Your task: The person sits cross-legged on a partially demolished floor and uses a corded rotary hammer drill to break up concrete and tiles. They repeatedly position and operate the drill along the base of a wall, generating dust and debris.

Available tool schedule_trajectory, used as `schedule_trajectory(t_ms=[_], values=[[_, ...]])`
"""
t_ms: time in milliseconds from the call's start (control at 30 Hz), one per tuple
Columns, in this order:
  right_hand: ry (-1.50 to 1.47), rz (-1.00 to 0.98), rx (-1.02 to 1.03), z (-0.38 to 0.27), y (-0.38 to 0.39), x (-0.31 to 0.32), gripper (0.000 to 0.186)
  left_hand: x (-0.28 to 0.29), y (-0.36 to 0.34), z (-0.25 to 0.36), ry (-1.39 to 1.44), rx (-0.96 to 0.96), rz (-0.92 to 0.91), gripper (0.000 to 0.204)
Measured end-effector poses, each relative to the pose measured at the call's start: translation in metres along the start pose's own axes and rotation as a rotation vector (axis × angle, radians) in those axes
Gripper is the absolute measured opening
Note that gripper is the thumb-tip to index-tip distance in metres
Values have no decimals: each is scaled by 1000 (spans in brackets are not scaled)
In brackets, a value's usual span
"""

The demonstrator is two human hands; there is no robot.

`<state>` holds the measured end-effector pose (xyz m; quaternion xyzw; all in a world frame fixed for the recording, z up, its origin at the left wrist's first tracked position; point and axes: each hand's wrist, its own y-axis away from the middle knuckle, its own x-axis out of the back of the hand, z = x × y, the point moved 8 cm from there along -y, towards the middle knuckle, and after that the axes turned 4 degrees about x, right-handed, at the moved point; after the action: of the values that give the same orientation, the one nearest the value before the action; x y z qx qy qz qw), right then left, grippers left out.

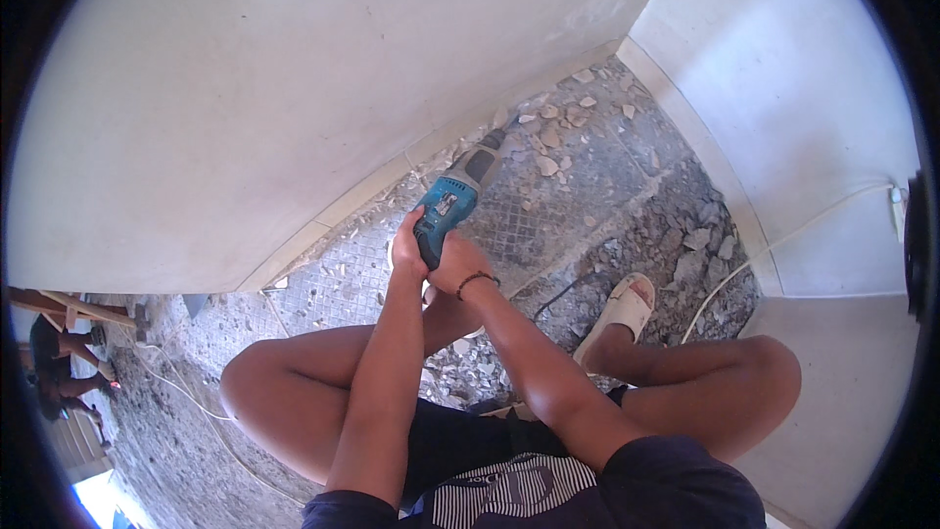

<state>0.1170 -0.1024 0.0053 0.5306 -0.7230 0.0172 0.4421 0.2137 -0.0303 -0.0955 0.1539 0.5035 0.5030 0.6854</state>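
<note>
Room under renovation, building site. Floor (578, 186) stripped to rough screed with tile-grid marks, rubble and broken tile chips (548, 165) scattered along skirting (372, 191). Bare white walls (294, 69). Loose cable (783, 235) running to wall socket (897, 204). Timber planks (73, 309) at far left.

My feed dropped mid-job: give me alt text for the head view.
Both hands, left hand and right hand, grip a teal power chisel angled at the skirting beneath a white wall. Rubble litters the bare floor; the person squats, a white slide sandal on one foot.
</note>
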Motion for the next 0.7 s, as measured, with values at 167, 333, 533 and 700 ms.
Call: schedule_trajectory(t_ms=[167, 333, 533, 700], values=[[-43, 58, 34, -5, 3, 6, 59, -4, 4, 2, 0, 17, -3, 30], [-18, 37, 24, -3, 1, 7, 59, -13, 11, 1, 11, 16, -22, 30], [-25, 24, 36, -1, -1, 8, 61, -11, 10, 3, -8, -13, 11, 28], [-29, 49, 71, -3, -2, 9, 64, -17, 10, 5, -9, 16, -41, 28]])
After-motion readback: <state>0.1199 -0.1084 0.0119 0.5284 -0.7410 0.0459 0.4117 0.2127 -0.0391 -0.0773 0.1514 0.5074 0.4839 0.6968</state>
